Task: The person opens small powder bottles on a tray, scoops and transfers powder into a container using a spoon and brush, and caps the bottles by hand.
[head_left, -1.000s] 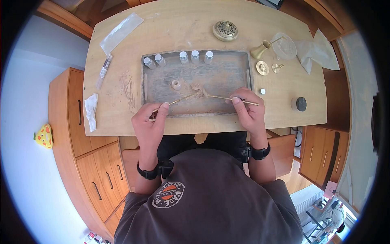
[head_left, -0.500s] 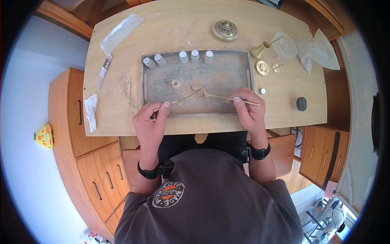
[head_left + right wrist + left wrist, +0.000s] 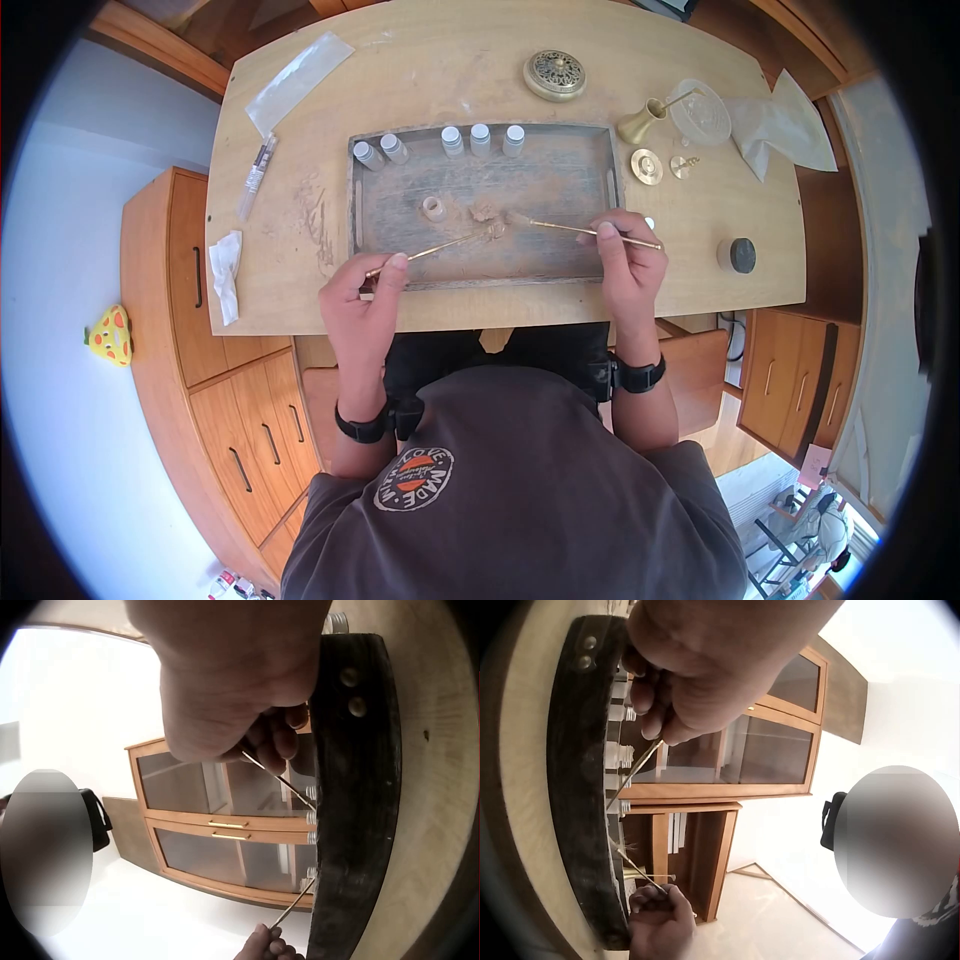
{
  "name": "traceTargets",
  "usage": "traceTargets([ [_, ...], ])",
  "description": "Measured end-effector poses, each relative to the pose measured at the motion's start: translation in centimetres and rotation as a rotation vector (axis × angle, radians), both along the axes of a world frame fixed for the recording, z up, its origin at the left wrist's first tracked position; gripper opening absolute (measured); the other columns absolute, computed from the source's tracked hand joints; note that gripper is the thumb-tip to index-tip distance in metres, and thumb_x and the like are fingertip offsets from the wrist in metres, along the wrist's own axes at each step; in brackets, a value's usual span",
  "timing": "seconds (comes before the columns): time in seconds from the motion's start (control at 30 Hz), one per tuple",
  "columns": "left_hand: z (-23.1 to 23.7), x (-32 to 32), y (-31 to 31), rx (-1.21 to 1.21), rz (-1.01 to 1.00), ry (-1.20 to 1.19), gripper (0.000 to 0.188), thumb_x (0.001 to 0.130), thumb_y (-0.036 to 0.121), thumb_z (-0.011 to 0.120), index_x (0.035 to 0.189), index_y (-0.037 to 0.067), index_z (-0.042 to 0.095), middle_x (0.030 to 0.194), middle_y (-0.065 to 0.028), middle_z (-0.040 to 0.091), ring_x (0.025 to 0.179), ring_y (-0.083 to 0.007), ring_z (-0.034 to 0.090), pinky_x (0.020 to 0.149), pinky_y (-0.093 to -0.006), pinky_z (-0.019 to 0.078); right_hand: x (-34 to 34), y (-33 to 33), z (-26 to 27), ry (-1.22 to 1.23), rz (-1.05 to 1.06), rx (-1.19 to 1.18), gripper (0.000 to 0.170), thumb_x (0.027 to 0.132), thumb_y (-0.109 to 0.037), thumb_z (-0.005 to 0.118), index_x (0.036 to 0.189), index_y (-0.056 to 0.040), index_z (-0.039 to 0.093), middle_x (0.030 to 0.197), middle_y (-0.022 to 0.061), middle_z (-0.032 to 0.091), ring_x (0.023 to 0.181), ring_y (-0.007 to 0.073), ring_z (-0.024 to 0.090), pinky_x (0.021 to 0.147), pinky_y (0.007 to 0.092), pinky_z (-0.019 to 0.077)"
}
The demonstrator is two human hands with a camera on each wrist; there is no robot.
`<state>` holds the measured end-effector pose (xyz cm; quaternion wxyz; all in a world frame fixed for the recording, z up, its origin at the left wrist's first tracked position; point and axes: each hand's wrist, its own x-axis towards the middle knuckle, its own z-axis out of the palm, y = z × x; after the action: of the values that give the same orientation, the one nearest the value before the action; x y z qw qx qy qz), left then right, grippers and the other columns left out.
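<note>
Left hand: the person's left hand [image 3: 360,305] pinches a slender brass rod [image 3: 445,246] between thumb and fingers; its far end reaches powder in the middle of the tray, the tip too small to make out.
Right hand: the person's right hand [image 3: 632,268] grasps a thin brass-handled brush [image 3: 565,228], bristles just right of the rod's end.
Powder: a small brown heap of loose powder [image 3: 483,211] lies mid-tray, with a thin film around it.
Tray: a rectangular dark wooden tray [image 3: 500,283] carries all this at the near side of the table.
Uncapped vial: a small, pale, round vial [image 3: 433,209] stands left of the heap; how full it is cannot be told.
Capped bottles: five small white-capped bottles [image 3: 515,141] stand along the tray's far side, seemingly finished with or not needed now.
Loose cap: a small white round cap [image 3: 649,223], partly hidden by the right hand, lies on the table right of the tray; the vial's closing looks undone.
Progress: gathering the powder seems under way, judging by the tools; the heap and film appear left to clear.
</note>
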<state>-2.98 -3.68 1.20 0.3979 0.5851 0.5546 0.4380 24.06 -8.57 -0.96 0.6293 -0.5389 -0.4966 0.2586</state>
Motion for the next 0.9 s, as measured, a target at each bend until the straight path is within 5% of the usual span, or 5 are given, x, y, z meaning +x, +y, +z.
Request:
traceTargets([
  [0.9, 2.3, -3.4, 1.1, 0.096, 0.237, -0.059, 0.014, 0.091, 0.010, 0.068, 0.086, -0.004, 0.067, 0.073, -0.0011, 0.060, 0.070, -0.0066, 0.050, 0.064, -0.0212, 0.0391, -0.1, 0.2, -0.3, -0.058, 0.019, -0.028, 0.010, 0.093, -0.005, 0.058, 0.088, 0.0024, 0.063, 0.075, 0.0068, 0.064, 0.066, 0.0099, 0.056, 0.059, 0.0230, 0.0428],
])
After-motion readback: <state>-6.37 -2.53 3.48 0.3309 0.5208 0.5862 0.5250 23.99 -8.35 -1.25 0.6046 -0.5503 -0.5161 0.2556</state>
